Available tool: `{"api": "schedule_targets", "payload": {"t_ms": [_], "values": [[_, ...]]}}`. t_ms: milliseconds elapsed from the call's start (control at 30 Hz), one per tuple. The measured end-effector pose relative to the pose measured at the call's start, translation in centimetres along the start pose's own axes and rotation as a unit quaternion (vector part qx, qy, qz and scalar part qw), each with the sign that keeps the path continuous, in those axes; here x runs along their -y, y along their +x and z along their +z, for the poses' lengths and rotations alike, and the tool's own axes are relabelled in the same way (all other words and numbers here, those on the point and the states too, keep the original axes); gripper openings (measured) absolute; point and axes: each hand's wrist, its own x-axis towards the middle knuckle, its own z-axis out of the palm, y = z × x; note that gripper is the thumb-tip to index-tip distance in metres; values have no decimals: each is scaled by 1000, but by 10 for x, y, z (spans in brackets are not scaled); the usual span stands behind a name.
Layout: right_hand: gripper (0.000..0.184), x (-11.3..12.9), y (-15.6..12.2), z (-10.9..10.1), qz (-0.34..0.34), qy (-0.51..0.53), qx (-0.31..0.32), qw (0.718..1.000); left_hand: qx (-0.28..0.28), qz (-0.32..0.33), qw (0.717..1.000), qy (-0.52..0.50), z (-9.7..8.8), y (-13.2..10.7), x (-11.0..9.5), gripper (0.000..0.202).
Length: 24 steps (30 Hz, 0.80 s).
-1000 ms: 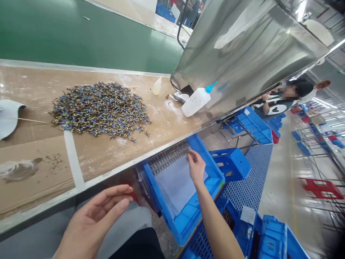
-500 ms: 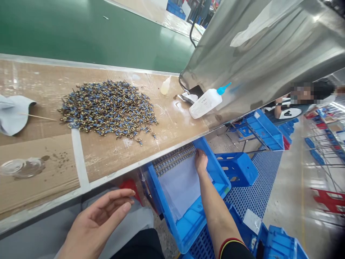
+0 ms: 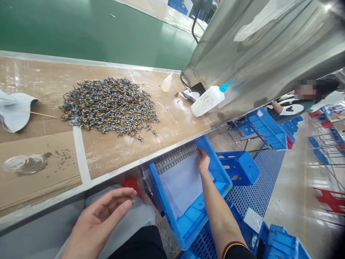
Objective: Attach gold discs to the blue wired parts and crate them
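My left hand (image 3: 101, 223) hovers above my lap in front of the table edge, fingers gently bent and thumb apart, holding nothing. My right hand (image 3: 203, 161) reaches into a blue plastic bin (image 3: 188, 235) below the tabletop. Its fingers are closed at the right end of the rows of small brass-and-blue parts (image 3: 175, 158); whatever they pinch is hidden. Those rows lie along the bin's far side, beside a white sheet (image 3: 180, 189). A large heap of similar small parts (image 3: 110, 106), with brass rings and blue middles, covers the middle of the table.
On the table (image 3: 172, 126) are a white bottle with a blue nozzle (image 3: 208, 100), a small dropper bottle (image 3: 167, 83), a clear dish (image 3: 25, 164), and a pale cloth (image 3: 16, 109) with a thin stick. A blue stool (image 3: 239, 168) stands right of the bin. Another person (image 3: 299, 104) is farther back.
The camera view has shifted slightly. Both hands keep nearly the same place and pose, the right one still at the end of the rows in the bin.
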Motion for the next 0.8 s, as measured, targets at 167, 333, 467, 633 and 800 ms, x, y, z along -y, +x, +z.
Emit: {"api": "schedule_targets", "payload": {"t_ms": [167, 333, 467, 633, 800], "values": [[37, 10, 2, 0, 4, 10, 8, 1000, -5, 0, 1000, -10, 4, -2, -4, 47], [37, 25, 4, -15, 11, 24, 6, 1000, 21, -3, 999, -39, 4, -2, -5, 41], [39, 56, -6, -41, 10, 62, -48, 997, 5, -3, 999, -39, 3, -5, -4, 40], [53, 161, -50, -81, -6, 181, -146, 973, 3, 18, 996, -91, 8, -16, -4, 35], [24, 326, -74, -118, -233, 300, -27, 925, -5, 48, 993, -106, 7, -23, -6, 31]]}}
